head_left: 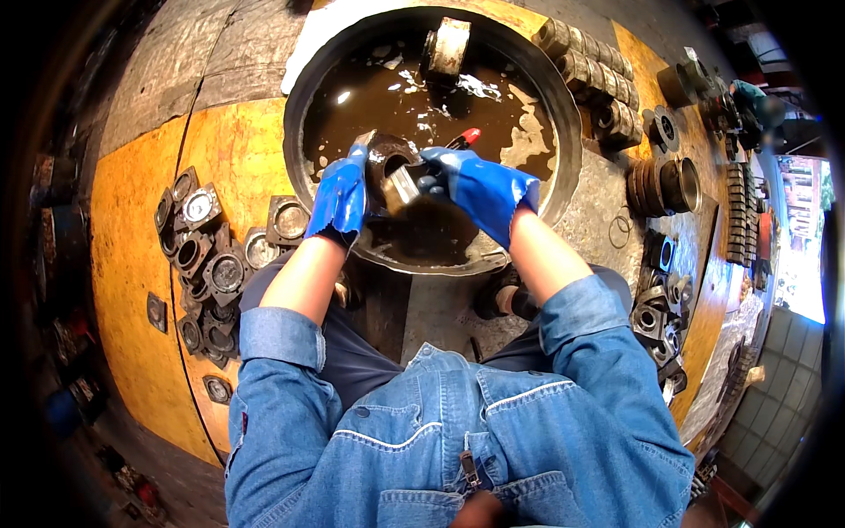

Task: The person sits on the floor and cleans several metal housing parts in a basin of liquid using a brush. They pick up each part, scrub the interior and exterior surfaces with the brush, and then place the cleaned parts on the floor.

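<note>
My left hand [341,195], in a blue rubber glove, grips a dark round metal housing [387,160] over a wide basin [568,154] of brown oily liquid. My right hand [480,187], also gloved in blue, holds a paintbrush [412,180] with a red-tipped handle against the housing's opening. A metal block [447,46] stands in the liquid at the basin's far side. My denim sleeves and shirt fill the lower part of the view.
Several square flanged metal housings [211,264] lie piled on the yellow floor at left. Rows of round metal parts [594,66] sit beyond the basin at right, with stacked rings [662,185] and more housings [656,317] along the right side.
</note>
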The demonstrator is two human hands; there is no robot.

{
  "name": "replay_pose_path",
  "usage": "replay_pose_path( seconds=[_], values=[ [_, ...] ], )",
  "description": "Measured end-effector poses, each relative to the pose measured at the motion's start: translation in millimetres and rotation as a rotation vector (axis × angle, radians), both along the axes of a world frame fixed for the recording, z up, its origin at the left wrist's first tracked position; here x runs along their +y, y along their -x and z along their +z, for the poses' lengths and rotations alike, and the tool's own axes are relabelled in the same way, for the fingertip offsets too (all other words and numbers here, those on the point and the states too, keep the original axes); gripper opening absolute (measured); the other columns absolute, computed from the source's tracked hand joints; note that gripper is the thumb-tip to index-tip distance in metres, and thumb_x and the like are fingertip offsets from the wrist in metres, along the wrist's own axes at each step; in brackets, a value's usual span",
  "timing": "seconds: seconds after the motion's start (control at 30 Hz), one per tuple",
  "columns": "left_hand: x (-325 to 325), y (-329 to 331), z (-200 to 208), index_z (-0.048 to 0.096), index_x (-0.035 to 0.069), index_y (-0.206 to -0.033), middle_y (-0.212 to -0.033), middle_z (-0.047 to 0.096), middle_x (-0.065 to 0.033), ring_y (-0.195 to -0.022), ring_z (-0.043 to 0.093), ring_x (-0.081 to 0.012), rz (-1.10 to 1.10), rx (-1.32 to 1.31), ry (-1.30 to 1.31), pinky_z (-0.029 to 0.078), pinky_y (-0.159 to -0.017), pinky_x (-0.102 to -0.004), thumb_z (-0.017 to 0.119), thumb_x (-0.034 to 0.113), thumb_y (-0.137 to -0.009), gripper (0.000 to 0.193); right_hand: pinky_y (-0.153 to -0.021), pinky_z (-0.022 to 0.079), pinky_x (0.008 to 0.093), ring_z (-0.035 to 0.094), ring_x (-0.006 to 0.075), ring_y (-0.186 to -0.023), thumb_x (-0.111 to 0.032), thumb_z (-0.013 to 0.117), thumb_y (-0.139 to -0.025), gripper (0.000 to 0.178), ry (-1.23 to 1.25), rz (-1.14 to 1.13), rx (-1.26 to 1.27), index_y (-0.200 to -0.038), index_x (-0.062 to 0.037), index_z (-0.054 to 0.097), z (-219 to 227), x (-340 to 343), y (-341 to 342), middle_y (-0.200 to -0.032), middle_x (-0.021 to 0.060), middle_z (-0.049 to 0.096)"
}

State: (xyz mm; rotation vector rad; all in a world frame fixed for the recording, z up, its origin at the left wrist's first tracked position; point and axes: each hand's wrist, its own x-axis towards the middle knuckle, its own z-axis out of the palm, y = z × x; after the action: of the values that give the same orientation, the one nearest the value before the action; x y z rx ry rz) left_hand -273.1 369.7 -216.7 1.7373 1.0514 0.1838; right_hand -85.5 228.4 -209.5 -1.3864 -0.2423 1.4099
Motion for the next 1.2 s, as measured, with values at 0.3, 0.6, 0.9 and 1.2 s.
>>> replay_pose_path(
  seconds=[0.3, 0.6, 0.9, 1.2],
  values=[
    [-0.5, -3.2, 7.8, 0.068, 0.0, -0.137, -0.125, 0.075, -0.0275, -0.118, 0.073, -0.0401, -0.01, 0.012, 0.017, 0.054, -0.1, -0.0444, 0.044, 0.04, -0.116, 0.052, -0.085, 0.06, 0.0509, 0.075, 0.04, -0.098, -0.042, 0.054, -0.109, 0.039, -0.342, 1.041, -1.519, -0.131, -0.0148, 0.071, 1.7, 7.7, -31.8, -0.105, 0.0204, 0.078],
    [-6.3, -14.1, 27.6, 0.076, -0.007, -0.125, -0.114, 0.079, -0.0127, -0.102, 0.072, -0.0187, 0.172, -0.11, 0.382, 0.056, -0.09, -0.0363, 0.059, 0.053, -0.11, 0.064, -0.081, 0.063, 0.0454, 0.077, 0.0359, -0.091, -0.023, 0.069, -0.101, 0.024, -0.464, 0.633, -1.645, -0.123, -0.0182, 0.077, -16.4, 8.1, -23.8, -0.106, 0.0124, 0.08],
    [-3.8, -56.1, -0.6, 0.073, -0.007, -0.125, -0.112, 0.078, -0.0131, -0.101, 0.072, -0.0195, 0.096, -0.259, 0.273, 0.057, -0.085, -0.0347, 0.075, 0.045, -0.099, 0.058, -0.091, 0.064, 0.0323, 0.074, 0.0184, -0.094, -0.018, 0.069, -0.102, 0.028, -0.11, 0.132, -0.167, -0.125, -0.0039, 0.076, -2.6, -40.4, -32.9, -0.106, 0.0114, 0.077],
    [-5.1, -86.4, -15.7, 0.072, -0.004, -0.101, -0.103, 0.073, -0.0064, -0.09, 0.067, -0.0136, -0.045, -0.279, 0.37, 0.054, -0.085, -0.0306, 0.073, 0.024, -0.095, 0.029, -0.084, 0.059, 0.0267, 0.071, 0.0128, -0.09, -0.025, 0.071, -0.107, 0.04, 0.07, -0.411, 0.043, -0.142, -0.0064, 0.064, -29.6, -73.6, -20.0, -0.11, 0.0046, 0.073]
  ],
)
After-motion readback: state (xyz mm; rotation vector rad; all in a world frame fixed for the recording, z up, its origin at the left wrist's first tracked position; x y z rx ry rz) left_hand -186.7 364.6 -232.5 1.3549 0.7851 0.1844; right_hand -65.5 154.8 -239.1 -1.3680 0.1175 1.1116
